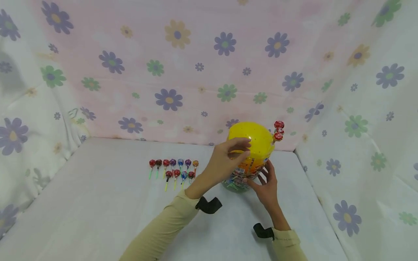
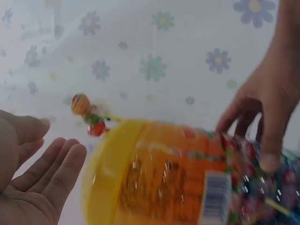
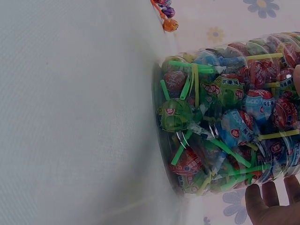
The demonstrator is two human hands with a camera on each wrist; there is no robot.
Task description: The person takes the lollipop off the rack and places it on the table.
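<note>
A large clear jar [image 3: 225, 117] full of wrapped lollipops stands tilted on the table, with an orange label and a yellow lid [image 1: 253, 130]. Several lollipops [image 1: 278, 131] stick out at the lid's right side; the left wrist view shows their wrapped heads [image 2: 80, 104] beyond the lid. My right hand [image 1: 269, 190] grips the jar low on its right, thumb in front and fingers around the side. Beside the lid is my left hand [image 1: 225, 159], fingers loosely bent and holding nothing; in the left wrist view a gap separates it from the lid.
Left of the jar, several loose lollipops [image 1: 176, 172] lie in two rows on the white table [image 1: 98, 203]. Flower-patterned cloth [image 1: 202, 83] hangs behind the table and along both sides.
</note>
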